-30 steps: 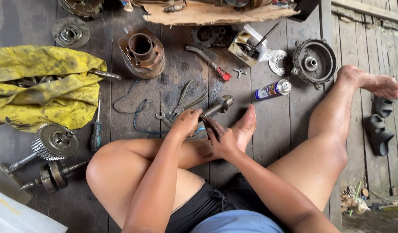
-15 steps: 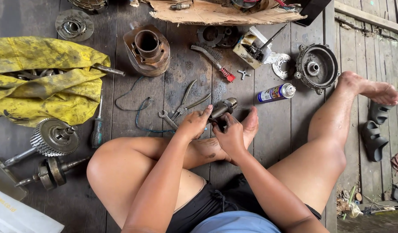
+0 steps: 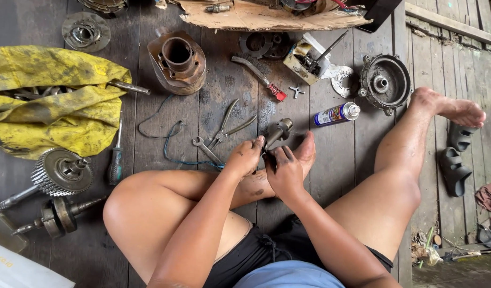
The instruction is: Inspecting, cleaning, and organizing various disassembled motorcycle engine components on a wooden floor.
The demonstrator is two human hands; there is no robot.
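Grime coats the short dark metal shaft with a rounded head [image 3: 277, 131], which sits just above the person's crossed ankle, over the dark plank floor [image 3: 357, 154]. The left hand [image 3: 245, 157] and right hand [image 3: 283, 170] both close around its lower end, fingers curled tight. An open cream box [image 3: 304, 66] holds small tools and a thin rod. Near the shaft lies a white spray can with blue and red label [image 3: 336, 113], on its side. Torn brown cardboard [image 3: 266, 18] carries metal parts.

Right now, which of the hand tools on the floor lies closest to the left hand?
The small open-ended wrench, just left of the left hand. The pliers lie farther up, and the green-handled screwdriver sits well off to the left.
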